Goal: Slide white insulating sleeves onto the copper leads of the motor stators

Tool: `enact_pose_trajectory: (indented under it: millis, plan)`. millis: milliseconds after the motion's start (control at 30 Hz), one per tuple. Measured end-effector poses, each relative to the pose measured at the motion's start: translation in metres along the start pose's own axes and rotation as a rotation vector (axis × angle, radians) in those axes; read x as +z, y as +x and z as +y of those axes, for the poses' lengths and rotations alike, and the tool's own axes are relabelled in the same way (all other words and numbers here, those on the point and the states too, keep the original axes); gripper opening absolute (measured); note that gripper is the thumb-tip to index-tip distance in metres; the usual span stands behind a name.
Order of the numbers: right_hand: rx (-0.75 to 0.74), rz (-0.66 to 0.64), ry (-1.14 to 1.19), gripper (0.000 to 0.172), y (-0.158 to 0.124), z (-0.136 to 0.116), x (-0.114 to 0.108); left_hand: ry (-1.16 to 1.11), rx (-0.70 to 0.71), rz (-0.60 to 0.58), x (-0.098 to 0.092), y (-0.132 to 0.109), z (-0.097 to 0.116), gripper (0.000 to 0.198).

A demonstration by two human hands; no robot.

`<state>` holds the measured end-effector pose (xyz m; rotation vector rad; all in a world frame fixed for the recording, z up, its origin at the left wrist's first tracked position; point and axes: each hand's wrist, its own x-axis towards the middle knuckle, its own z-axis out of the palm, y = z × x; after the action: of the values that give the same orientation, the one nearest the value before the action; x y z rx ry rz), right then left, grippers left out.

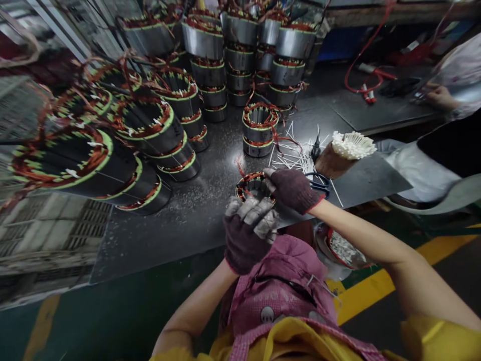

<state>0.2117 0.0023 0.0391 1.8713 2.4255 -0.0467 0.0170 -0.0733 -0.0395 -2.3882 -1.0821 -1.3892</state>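
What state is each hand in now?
Left hand: curled at the copper-wound ring, firm grip unclear.
Right hand: at the ring's right rim, grip unclear.

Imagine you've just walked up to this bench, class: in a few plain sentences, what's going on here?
A person in gloves has both hands at a copper-wound ring on the bench: the left hand at its near rim, the right hand at its right side. Beyond it stands a short stack of similar rings, with loose white sticks and a brown holder full of them to the right. Taller stacks stand behind.
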Motion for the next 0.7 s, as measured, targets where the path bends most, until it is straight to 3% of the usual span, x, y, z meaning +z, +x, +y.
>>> enact_pose_trajectory:
  millis: [167, 300, 400, 600, 700]
  plan:
    - [-0.251, 0.060, -0.054, 0.047, 0.004, 0.006, 0.000, 0.102, -0.044, -0.066, 0.034, 0.008, 0.007, 0.046]
    - [-0.279, 0.115, 0.075, 0.046, 0.017, 0.021, 0.005, 0.160, -0.007, -0.126, 0.035, 0.012, -0.010, 0.039]
    - [-0.180, 0.201, 0.214, 0.053, 0.025, 0.035, 0.023, 0.140, 0.044, -0.176, 0.023, 0.019, -0.038, 0.036]
    - [-0.034, 0.209, 0.184, 0.061, 0.026, 0.050, 0.073, 0.149, 0.007, -0.332, -0.002, 0.047, -0.128, 0.033]
    - [0.083, 0.247, 0.194, 0.063, 0.027, 0.049, 0.080, 0.235, 0.000, -0.262, -0.003, 0.076, -0.146, 0.026]
